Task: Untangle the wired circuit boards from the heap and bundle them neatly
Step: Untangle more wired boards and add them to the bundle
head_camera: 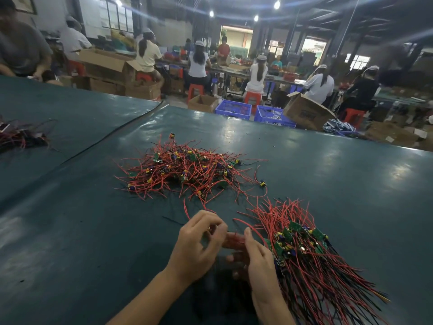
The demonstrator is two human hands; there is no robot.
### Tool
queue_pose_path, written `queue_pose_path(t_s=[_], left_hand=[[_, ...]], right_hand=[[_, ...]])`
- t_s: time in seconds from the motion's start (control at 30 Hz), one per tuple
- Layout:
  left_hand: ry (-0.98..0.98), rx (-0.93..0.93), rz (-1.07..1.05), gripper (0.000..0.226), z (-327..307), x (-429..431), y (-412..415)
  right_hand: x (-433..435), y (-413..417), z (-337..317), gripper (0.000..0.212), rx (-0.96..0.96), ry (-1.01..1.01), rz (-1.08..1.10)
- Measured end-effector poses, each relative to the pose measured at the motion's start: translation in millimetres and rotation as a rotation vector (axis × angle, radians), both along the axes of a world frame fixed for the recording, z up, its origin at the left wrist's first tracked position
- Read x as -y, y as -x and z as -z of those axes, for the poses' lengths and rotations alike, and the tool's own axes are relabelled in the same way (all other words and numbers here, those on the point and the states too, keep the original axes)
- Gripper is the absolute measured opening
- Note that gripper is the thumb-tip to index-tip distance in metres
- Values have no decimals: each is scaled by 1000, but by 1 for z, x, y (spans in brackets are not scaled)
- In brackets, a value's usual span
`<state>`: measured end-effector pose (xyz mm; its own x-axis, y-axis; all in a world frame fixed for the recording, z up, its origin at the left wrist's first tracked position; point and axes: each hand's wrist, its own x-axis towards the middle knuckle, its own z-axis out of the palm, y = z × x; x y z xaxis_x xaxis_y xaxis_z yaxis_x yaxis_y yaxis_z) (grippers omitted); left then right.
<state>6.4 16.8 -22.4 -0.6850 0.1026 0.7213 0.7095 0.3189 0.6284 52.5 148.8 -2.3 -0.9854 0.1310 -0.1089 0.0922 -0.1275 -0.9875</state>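
A tangled heap of small green circuit boards with red and black wires [187, 171] lies mid-table. To its near right lies a laid-out bundle of boards [302, 242], wires fanned in both directions. My left hand [199, 245] sits near the front with fingers pinched on a small part and a red wire that loops up toward the heap. My right hand [257, 256] is beside it, touching the bundle's left edge, fingers curled around blurred red wires. What exactly each hand grips is partly hidden.
The dark green table mat [93, 242] has a seam running diagonally at left. Another wire pile [21, 137] lies at the far left edge. Beyond the table are cardboard boxes [307, 112], blue crates [234, 109] and seated workers.
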Motion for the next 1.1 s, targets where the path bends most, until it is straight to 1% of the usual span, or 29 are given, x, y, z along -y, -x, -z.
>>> queue_pose_path(t_s=[0.07,0.1,0.13,0.2,0.27,0.3,0.37,0.4,0.43,0.57,0.7,0.8,0.9,1.1], left_hand=[[-35,117,-109,15,3,5,7],[-58,184,-116,17,5,8,8],[-93,264,-82,22,7,10,9],[-156,466,45,40,7,10,8],[-144,701,124,50,5,4,7],[-152,830,154,52,2,2,7],[-247,1092,241,52,-3,-1,8],[-293,1175,285,50,-5,-1,8],[-323,1207,308,46,-6,-1,8],[-466,1154,264,32,-7,-4,5],[-697,1135,149,27,-11,1,10],[-819,1110,153,16,-12,8,13],[-800,1082,157,14,-11,7,13],[-606,982,189,11,-8,1,7]], right_hand=[[-2,1,1,43,-17,68,38],[-3,2,1,45,-26,103,47],[-4,2,2,46,-34,130,53],[-5,3,2,46,-45,164,57],[-5,2,2,46,-43,169,43],[-5,2,3,47,-42,171,27],[-6,1,3,52,-35,174,-23],[-7,1,3,53,-31,172,-46],[-7,1,3,54,-27,168,-61],[-8,2,5,51,-35,143,-25],[-9,2,6,44,-55,134,24],[-6,3,6,39,-72,102,9],[-5,3,7,31,-93,77,20],[-5,4,9,21,-91,67,35]])
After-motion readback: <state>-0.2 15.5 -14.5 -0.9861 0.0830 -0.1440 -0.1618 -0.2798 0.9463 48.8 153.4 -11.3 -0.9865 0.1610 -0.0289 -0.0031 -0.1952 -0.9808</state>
